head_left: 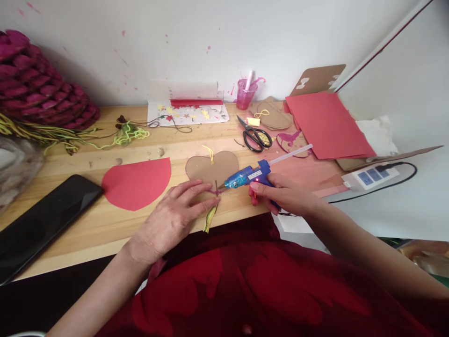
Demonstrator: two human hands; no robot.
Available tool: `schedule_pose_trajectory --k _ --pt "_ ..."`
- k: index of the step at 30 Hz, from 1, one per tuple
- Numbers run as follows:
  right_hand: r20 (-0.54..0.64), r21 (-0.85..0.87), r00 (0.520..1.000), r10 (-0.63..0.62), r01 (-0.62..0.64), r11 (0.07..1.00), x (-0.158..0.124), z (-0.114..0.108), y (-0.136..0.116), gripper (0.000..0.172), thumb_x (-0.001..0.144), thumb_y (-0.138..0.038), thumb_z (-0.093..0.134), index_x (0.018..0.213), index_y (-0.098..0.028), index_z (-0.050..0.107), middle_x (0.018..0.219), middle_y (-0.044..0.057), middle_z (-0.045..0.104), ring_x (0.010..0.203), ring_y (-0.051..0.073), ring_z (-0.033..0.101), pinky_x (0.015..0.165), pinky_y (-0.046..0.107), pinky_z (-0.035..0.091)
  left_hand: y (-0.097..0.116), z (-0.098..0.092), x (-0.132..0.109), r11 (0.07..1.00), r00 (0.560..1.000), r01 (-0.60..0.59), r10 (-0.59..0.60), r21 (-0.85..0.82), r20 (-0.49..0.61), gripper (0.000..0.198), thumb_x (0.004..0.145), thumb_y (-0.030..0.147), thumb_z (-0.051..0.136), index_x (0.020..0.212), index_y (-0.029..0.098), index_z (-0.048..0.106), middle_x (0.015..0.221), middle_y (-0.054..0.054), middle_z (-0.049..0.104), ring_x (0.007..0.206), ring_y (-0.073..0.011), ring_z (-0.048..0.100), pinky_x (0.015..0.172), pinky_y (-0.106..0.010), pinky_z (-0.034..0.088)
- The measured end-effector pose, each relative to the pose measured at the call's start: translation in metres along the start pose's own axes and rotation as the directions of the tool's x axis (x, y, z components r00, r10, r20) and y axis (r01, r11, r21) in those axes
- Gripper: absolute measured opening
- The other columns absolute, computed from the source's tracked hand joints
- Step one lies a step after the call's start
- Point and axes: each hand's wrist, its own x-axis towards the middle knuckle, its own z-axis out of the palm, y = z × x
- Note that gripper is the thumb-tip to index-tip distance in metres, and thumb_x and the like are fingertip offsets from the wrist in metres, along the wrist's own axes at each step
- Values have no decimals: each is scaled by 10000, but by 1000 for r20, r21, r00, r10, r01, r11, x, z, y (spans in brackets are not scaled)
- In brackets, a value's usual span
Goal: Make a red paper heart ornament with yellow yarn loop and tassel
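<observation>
My right hand grips a blue hot glue gun, its nozzle pointing left at the lower tip of a brown cardboard heart lying on the wooden table. A clear glue stick juts from the gun's back. My left hand lies flat with fingers stretched, pressing down the heart's lower edge and a small bundle of yellow-green strands beside the nozzle. A short yellow thread rests on the heart's top.
A red paper half-heart lies left of the heart, a black tablet further left. Scissors, a pink cup, red paper sheets, cardboard pieces and a power strip sit right and behind. Magenta flowers fill the far left.
</observation>
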Motion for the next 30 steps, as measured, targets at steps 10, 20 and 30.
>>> schedule_pose_trajectory --k 10,20,30 --pt "32 -15 999 -42 42 999 -1 0 4 513 894 -677 593 850 -168 633 759 21 694 427 76 502 464 260 395 0 2 0 1000 1000 -14 14 -17 -15 497 937 18 512 1357 248 644 1464 -92 592 1396 -299 475 1087 -499 512" --pt "-46 -31 999 -8 6 999 4 2 -4 516 882 -691 593 788 -184 602 519 -41 525 434 103 476 473 262 398 0 3 -1 1000 1000 -12 12 -27 -20 515 929 4 517 1358 259 641 1472 -89 581 1403 -298 466 1091 -504 508" --pt "24 -54 1000 -4 6 998 3 1 -2 482 904 -649 570 841 -174 616 507 -50 518 433 111 494 484 265 401 -2 4 -2 999 1000 -16 15 -49 -24 519 934 2 522 1374 253 630 1460 -99 581 1400 -311 461 1081 -518 504"
